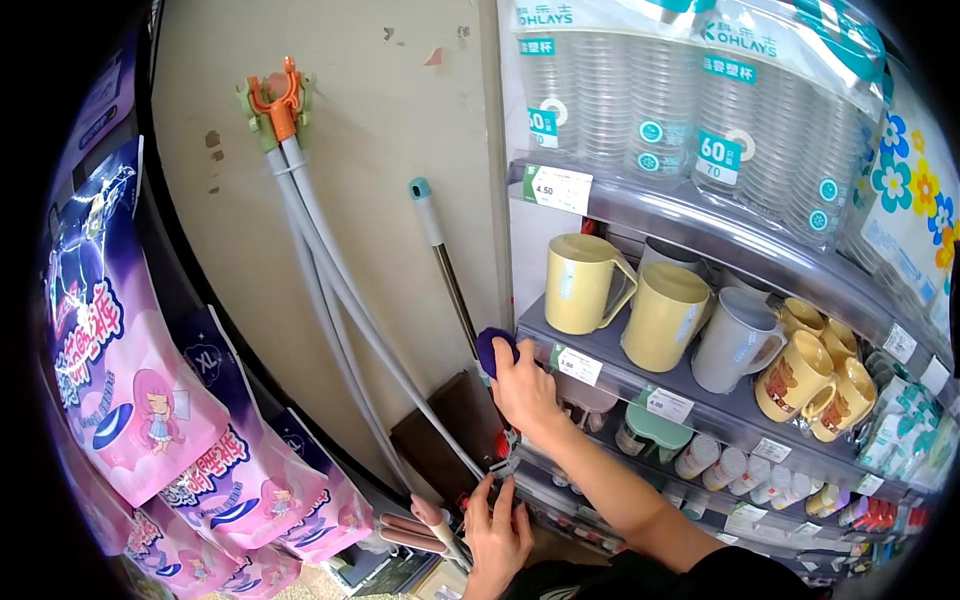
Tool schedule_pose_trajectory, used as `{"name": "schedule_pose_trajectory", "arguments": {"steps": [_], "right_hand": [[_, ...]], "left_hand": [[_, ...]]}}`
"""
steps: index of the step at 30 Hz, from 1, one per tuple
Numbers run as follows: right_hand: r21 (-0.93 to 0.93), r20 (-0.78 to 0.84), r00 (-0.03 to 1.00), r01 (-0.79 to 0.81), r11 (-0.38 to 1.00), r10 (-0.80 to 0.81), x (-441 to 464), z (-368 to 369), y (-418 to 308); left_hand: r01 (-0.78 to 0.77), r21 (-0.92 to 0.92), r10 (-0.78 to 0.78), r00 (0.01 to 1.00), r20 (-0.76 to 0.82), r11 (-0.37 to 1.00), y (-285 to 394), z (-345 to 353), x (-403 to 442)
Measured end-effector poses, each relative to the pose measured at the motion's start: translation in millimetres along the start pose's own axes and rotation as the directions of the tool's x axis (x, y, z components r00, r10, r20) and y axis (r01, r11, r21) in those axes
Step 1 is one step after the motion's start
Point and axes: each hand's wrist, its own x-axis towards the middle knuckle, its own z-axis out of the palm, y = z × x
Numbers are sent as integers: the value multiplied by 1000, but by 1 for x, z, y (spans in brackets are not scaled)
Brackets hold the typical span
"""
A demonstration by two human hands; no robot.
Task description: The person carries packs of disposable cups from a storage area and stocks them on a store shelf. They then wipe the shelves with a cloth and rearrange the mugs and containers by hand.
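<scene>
My right hand [525, 388] is closed on a dark purple object [497, 350], perhaps a cloth or sponge, at the left end of the mug shelf [640, 378]. Below it, my left hand [497, 530] has its fingers apart, with the fingertips close to a small grey metal piece [505, 466]; whether they touch it is unclear. A pole with a teal cap [430, 215] leans on the wall just behind my right hand. Two yellow mugs [582, 285] and a grey mug [738, 342] stand on the shelf to the right.
Grey poles with orange and green forked tops [283, 105] lean against the wall [370, 130]. Pink and purple packages [140, 380] hang at the left. Packs of clear cups [605, 95] fill the upper shelf. Lower shelves hold jars [697, 455] and a green-lidded container [655, 430].
</scene>
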Motion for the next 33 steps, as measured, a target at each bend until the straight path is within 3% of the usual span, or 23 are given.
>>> {"name": "schedule_pose_trajectory", "arguments": {"steps": [1,2,3,4,6,7,10,11,12,13,14,16,17,18,19,21,22,23,24,25,26,29,33], "right_hand": [[1,-4,1000,7,1000,-7,0,3,5],[329,-23,999,48,943,-43,-1,8,16],[619,-46,996,86,780,-73,-4,11,27],[832,213,977,-187,523,10,-12,-8,25],[921,381,925,-379,88,-10,-32,-35,33],[888,458,889,-457,-59,2,-42,-53,37],[869,485,874,-475,-140,44,-77,-86,59],[910,415,908,-414,-25,53,-90,-92,64],[908,308,950,-308,285,48,-104,-99,70],[822,215,976,-159,547,-41,-118,-113,72],[865,134,977,-33,501,-168,-135,-108,72],[615,-19,990,120,780,-137,-168,-122,75],[597,-41,994,108,795,-105,-173,-143,80],[486,-50,989,144,862,-137,-178,-172,88],[372,-46,984,177,911,-172,-185,-201,96],[357,-222,975,53,932,29,-206,-246,108],[248,-317,947,25,968,57,-214,-271,116],[190,-398,909,-53,980,126,-223,-290,123],[6,-469,881,-74,997,68,-228,-309,134],[-175,-523,852,-106,979,-1,-231,-327,144],[-289,-549,834,-125,949,-58,-231,-342,154],[-407,-519,852,-175,896,-69,-225,-368,178],[-494,-389,919,-147,857,-67,-209,-380,198]], "left_hand": [[-1,1,1,1000,-7,1000,-2,0,0],[35,-94,-38,999,-27,995,-3,1,1],[71,-190,-80,996,-43,979,-4,3,2],[74,-193,-85,995,-48,978,-3,5,4],[59,-375,-141,970,-196,925,-1,13,11],[52,-502,-180,961,-211,863,-3,23,13],[-43,-726,-183,956,-229,687,25,34,35],[-47,-762,-159,968,-195,646,43,34,46],[-54,-800,-125,979,-159,598,60,35,53],[7,-903,-106,993,-42,429,69,43,54],[44,-950,-89,996,17,308,84,54,53],[4,-947,-3,1000,4,323,101,71,49],[-7,-948,-14,1000,-12,318,120,71,53],[33,-984,-38,999,27,173,129,77,54],[74,-986,34,996,80,151,136,79,56],[87,-982,133,985,110,165,148,90,57],[93,-983,138,984,115,160,159,87,62],[-64,-935,302,952,47,348,173,79,70],[-245,-836,467,884,15,490,187,76,78],[-415,-750,544,834,-88,515,201,78,84],[-447,-697,542,834,-99,561,222,74,89],[-547,-547,606,790,-89,634,259,76,107],[-516,-455,572,820,-16,726,282,100,121]]}}
